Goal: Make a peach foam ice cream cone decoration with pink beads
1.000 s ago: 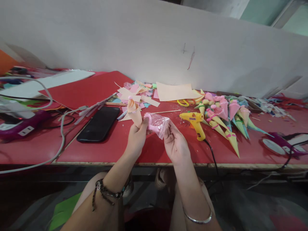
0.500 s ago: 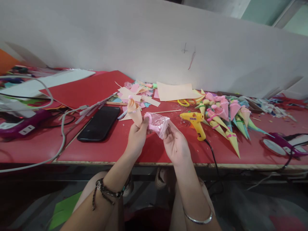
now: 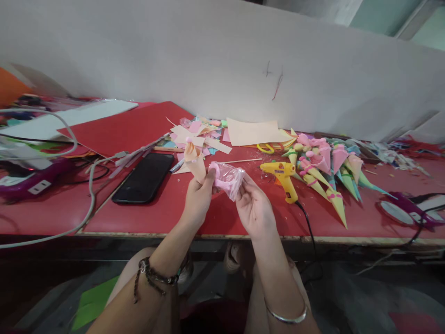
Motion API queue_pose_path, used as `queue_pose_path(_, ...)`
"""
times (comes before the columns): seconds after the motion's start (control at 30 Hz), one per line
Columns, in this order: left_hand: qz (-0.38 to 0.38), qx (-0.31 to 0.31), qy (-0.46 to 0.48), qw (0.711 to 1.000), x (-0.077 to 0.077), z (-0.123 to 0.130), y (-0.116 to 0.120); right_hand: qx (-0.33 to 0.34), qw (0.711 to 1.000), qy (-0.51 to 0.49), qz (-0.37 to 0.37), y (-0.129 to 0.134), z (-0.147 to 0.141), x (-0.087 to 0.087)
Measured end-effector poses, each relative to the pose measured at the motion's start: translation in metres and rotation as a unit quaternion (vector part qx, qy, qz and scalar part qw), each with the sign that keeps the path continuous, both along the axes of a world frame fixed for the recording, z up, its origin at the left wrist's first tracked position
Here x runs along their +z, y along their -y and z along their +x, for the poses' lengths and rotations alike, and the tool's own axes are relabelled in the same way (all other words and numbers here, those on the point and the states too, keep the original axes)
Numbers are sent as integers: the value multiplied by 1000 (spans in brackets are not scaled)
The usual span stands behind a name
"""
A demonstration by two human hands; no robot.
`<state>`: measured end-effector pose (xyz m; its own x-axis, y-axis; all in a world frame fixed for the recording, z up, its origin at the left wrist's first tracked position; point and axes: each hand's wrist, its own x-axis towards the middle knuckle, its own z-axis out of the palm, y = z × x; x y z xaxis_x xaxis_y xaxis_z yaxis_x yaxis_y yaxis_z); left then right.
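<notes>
My left hand (image 3: 200, 197) is closed around a peach paper cone (image 3: 195, 166), topped by a small pink ball. Its thumb also presses on one end of a clear plastic bag (image 3: 231, 178) with soft pink material inside, perhaps clay. The bag's other end is pinched by the fingers of my right hand (image 3: 255, 204). Both hands hover over the front part of the red table (image 3: 222, 218). To the right of my right hand lies a yellow glue gun (image 3: 283, 176), its nozzle pointing left.
Several pink, yellow and blue paper cones (image 3: 323, 162) are heaped at the right. A black phone (image 3: 144, 178) lies left of my hands. Paper scraps (image 3: 194, 132), a peach sheet (image 3: 252, 132) and yellow-handled scissors (image 3: 265, 149) are at the back. A white cable (image 3: 91, 185) crosses the left side.
</notes>
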<state>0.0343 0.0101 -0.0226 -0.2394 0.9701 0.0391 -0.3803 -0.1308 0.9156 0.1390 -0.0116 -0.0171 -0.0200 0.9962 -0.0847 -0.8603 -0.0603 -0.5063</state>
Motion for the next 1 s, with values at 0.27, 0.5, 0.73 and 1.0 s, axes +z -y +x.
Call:
queue_pose_path(0.27, 4, -1, -1, 1000, 0, 0, 1, 11, 998, -52, -24, 2, 2, 2)
queue_pose_path(0.5, 2, -3, 4, 1000, -1, 0, 0, 14, 997, -60, -45, 1, 3, 4)
queue_pose_path(0.73, 1, -3, -7, 1000, 2, 1, 2, 33, 991, -102, -74, 4, 5, 5)
queue_pose_path(1.0, 14, -6, -4, 1000, -2, 0, 0, 22, 995, -61, -75, 4, 4, 4)
